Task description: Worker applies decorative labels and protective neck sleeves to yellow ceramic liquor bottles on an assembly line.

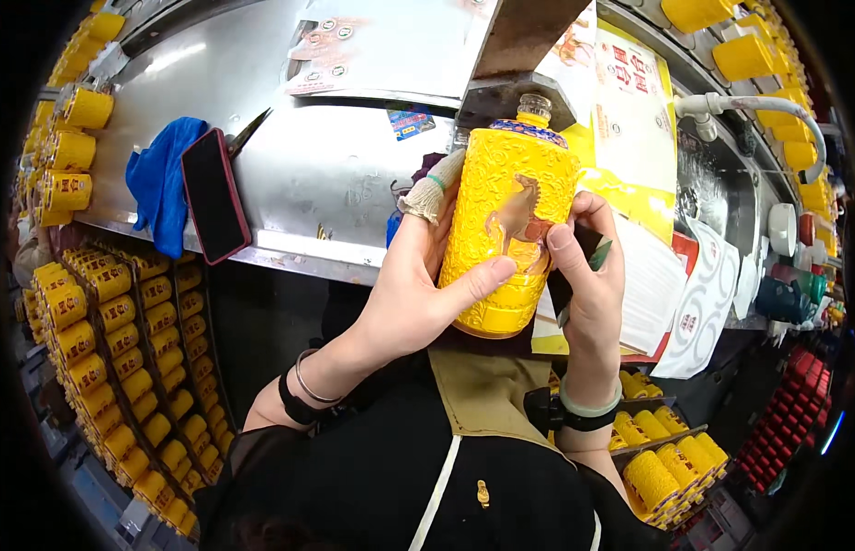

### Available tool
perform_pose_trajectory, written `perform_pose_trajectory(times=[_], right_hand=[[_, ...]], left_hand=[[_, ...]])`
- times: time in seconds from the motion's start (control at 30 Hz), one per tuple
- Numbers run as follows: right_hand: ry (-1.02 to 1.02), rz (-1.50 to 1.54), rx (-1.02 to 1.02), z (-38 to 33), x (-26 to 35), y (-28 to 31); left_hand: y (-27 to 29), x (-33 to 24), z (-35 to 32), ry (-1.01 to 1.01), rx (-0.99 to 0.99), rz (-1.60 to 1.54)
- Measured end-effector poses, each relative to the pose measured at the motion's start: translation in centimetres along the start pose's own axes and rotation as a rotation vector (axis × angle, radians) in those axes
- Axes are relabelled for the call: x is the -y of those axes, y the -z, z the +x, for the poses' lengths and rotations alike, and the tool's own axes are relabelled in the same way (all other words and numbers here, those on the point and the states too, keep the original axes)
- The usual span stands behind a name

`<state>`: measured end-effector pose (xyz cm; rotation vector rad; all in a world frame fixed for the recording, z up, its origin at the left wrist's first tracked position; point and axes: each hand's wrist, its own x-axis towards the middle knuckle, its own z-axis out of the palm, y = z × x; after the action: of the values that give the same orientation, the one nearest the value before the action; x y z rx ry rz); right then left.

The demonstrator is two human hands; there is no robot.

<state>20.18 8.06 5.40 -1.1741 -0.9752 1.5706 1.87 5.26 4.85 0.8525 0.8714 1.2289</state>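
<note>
A yellow embossed bottle [487, 174] with a clear glass neck and a blue patterned shoulder stands upright in front of me. On its front is a brown horse-shaped picture [521, 207]. Wrapped round the bottle's left side, my left hand [405, 294] grips it with the thumb across the front; a knitted off-white finger cover [432, 193] is on at least one finger. My right hand [588, 280] is closed on a dark green flat piece [596, 253], partly hidden by the fingers. Its thumb presses on the bottle beside the horse.
A metal bench [299, 174] carries a phone [213, 196], a blue cloth [164, 184] and printed sheets [634, 101]. A dark metal bracket [515, 41] rises behind the bottle. Racks of yellow bottles [124, 340] stand at left; a sink with a white pipe [767, 106] is at right.
</note>
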Motion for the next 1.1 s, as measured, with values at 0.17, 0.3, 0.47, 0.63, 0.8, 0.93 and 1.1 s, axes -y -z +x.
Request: perform_pose_trajectory(times=[0.17, 0.3, 0.47, 0.63, 0.8, 0.93, 1.1], right_hand=[[0.007, 0.007, 0.012, 0.1, -0.4, 0.2], [-0.001, 0.042, 0.01, 0.0, -0.1, -0.4], [0.0, -0.011, 0.02, -0.1, -0.3, 0.6], [0.263, -0.256, -0.018, 1.2, 2.4, 2.0], [0.672, -0.612, 0.029, 2.3, 6.8, 0.4], [0.752, -1.085, 0.383, 2.4, 9.4, -2.2], [0.971, -1.268, 0.252, 3.9, 9.7, -2.9]], left_hand=[[0.1, 0.2, 0.0, -0.013, -0.001, 0.01], [0.2, 0.1, -0.1, -0.009, 0.007, 0.023], [0.1, 0.3, 0.0, -0.013, 0.009, 0.036], [-0.1, 0.3, -0.2, -0.011, -0.015, 0.036], [-0.1, 0.8, -0.1, -0.044, -0.001, 0.028], [-0.1, 0.9, -0.2, -0.053, -0.027, 0.012], [-0.2, 0.8, -0.2, -0.05, -0.013, 0.005]])
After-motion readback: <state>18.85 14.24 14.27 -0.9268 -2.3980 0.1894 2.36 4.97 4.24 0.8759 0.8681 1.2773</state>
